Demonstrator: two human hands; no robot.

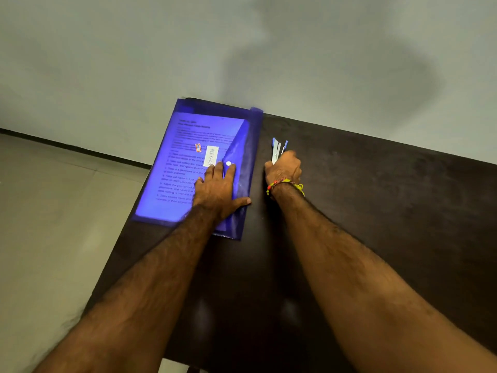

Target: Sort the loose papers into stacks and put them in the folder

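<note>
Both forearms are bare from elbow to wrist, with no sleeves in view, and both are covered in hair. The left hand carries no ring, watch or band. The right hand has a thread bracelet tied round its wrist, made of twisted yellow and red strands with a few small beads and loose yellow ends hanging at the outer side.

Left hand lies flat over the folder, hiding its lower right and the ends of the printed lines on the paper inside; that print is too blurred to read. Right hand covers the lower part of the pens, and its fingers are out of sight. Bench runs off the frame's right and bottom edges.
</note>
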